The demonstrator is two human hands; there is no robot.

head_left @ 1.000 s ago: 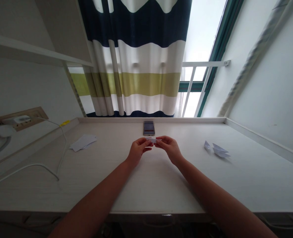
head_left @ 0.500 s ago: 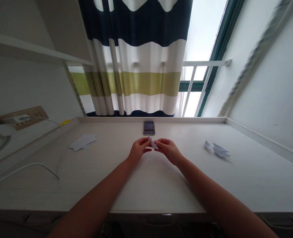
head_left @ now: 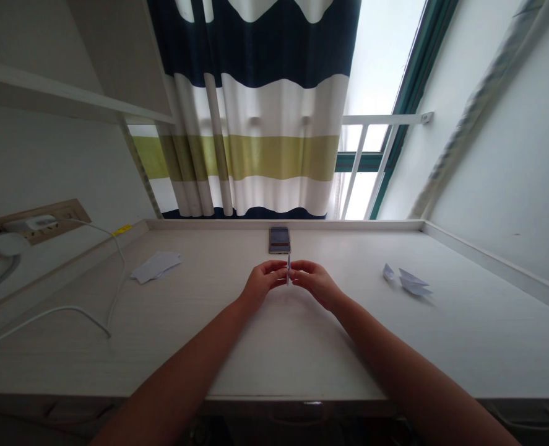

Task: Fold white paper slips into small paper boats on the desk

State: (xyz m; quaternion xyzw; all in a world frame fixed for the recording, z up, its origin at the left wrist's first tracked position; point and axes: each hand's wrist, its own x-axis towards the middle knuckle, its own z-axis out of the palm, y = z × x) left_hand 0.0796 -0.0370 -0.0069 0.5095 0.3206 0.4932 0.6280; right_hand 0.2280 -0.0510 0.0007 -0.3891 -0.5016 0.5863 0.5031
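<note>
The left hand [head_left: 262, 280] and right hand [head_left: 315, 282] curved inward, their fingertips pinching a narrow folded strip of white paper [head_left: 288, 269] between them. The thin strip stood upright, edge-on to the view. Just beyond the hands, a smartphone [head_left: 280, 240] lay face up near the far edge of the pale, fine-grained desk [head_left: 278, 353]. Further left lay loose white paper sheets [head_left: 156, 266] and a looping white cable [head_left: 70, 311]. To the right, a small folded paper piece [head_left: 388, 272] sat just beside a larger, pointed folded paper piece [head_left: 413, 282].
</note>
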